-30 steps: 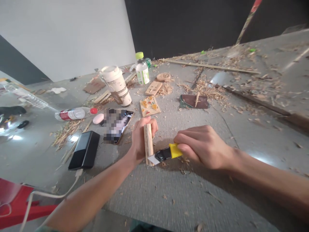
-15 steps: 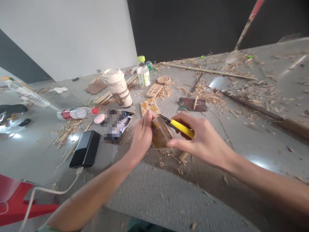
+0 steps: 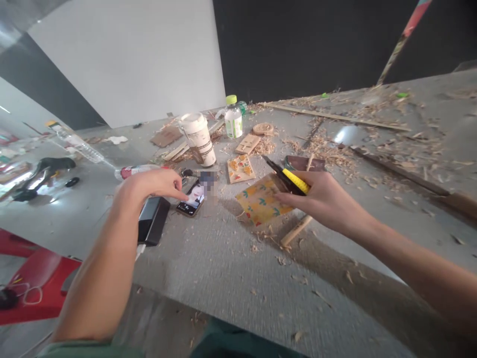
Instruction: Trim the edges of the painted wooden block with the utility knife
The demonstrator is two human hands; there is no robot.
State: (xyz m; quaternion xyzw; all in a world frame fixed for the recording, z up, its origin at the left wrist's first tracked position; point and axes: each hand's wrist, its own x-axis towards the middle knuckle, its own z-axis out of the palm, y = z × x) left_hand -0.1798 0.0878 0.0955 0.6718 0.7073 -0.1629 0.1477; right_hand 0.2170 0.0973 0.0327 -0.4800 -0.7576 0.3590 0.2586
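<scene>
My right hand (image 3: 322,196) is wrapped round a yellow and black utility knife (image 3: 296,182), its dark tip pointing up and left. Beneath the knife is a thin yellow patterned sheet (image 3: 263,199) with blue-green and red marks; its right edge meets my thumb. My left hand (image 3: 158,183) reaches over the left side of a lit smartphone (image 3: 192,199), fingers curled and pointing down. What lies under those fingers is hidden. Behind the sheet lies a flat piece with an orange fruit pattern (image 3: 240,169).
A paper cup (image 3: 199,141) and a green-capped bottle (image 3: 233,119) stand behind the phone. A black box-shaped device (image 3: 156,223) lies under my left wrist. A short wooden stick (image 3: 296,231), wooden plaques (image 3: 248,143), a dark red piece (image 3: 316,164) and wood shavings lie about.
My left hand has left the sheet and moved left to the phone. The sheet now lies more open to view beside my right hand, which still holds the knife. The view has shifted.
</scene>
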